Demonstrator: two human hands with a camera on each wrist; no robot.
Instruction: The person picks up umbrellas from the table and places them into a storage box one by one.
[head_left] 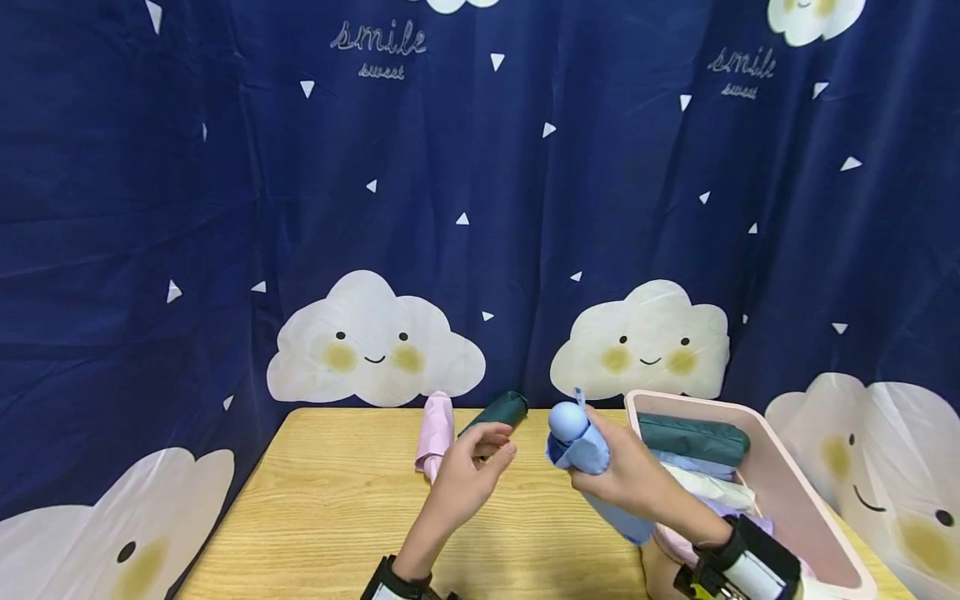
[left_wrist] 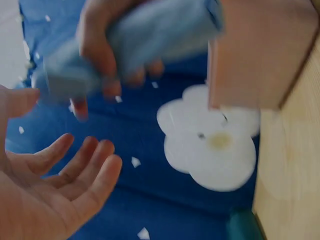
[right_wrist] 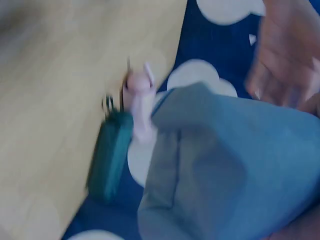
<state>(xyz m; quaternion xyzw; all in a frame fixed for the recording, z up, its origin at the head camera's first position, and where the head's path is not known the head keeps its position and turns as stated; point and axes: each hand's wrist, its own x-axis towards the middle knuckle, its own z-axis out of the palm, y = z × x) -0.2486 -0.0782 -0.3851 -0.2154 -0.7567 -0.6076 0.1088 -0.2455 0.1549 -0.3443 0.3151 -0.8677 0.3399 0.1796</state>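
A folded light-blue umbrella (head_left: pixel 588 452) with a round knob handle is gripped in my right hand (head_left: pixel 633 471), held up slanting with the knob toward the upper left. My left hand (head_left: pixel 467 477) is held to the left of it, fingers loosely bent and nothing in them. In the left wrist view the left palm (left_wrist: pixel 55 200) faces the blurred blue umbrella (left_wrist: pixel 160 32). The right wrist view shows the blue cloth (right_wrist: pixel 225 165) large and close. Behind my left hand, a pink folded umbrella (head_left: pixel 438 425) and a dark green folded umbrella (head_left: pixel 504 409) lie on the table.
A pink bin (head_left: pixel 795 475) stands at the table's right side. Inside are several folded bundles, among them a green one (head_left: pixel 693 439), a white one (head_left: pixel 712 487) and purple cloth. The wooden table (head_left: pixel 337 483) ends at a navy curtain (head_left: pixel 420 233) with cloud faces.
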